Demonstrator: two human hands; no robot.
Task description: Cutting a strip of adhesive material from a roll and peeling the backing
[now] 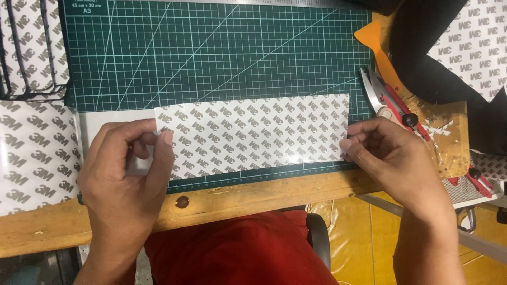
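**Kid:** What are you holding?

**Helper:** You hold a long strip of patterned backing paper (253, 134). It lies flat on the green cutting mat (211, 53), near the mat's front edge, just above the wooden surface (274, 192).

**Kid:** What is your left hand (124, 174) doing?

**Helper:** Your fingers (161, 153) are closed on the left end of the strip. The thumb and first finger pinch its corner. I think you hold it that way to keep the end from sliding, or to pick at the corner. I cannot tell which.

**Kid:** And the right hand (393, 158)?

**Helper:** Its fingers are closed too, pinching the right end of the strip. With one hand at each end, the strip stays straight and flat.

**Kid:** What else is close by?

**Helper:** A white sheet (113, 124) peeks out under the strip's left end. Scissors with red handles (393, 105) lie just beside your right hand, easy to grab. An orange scraper (376, 45) sits above them, and a black sheet (428, 58) lies in the top right corner. More patterned paper (37, 153) rests to your left.
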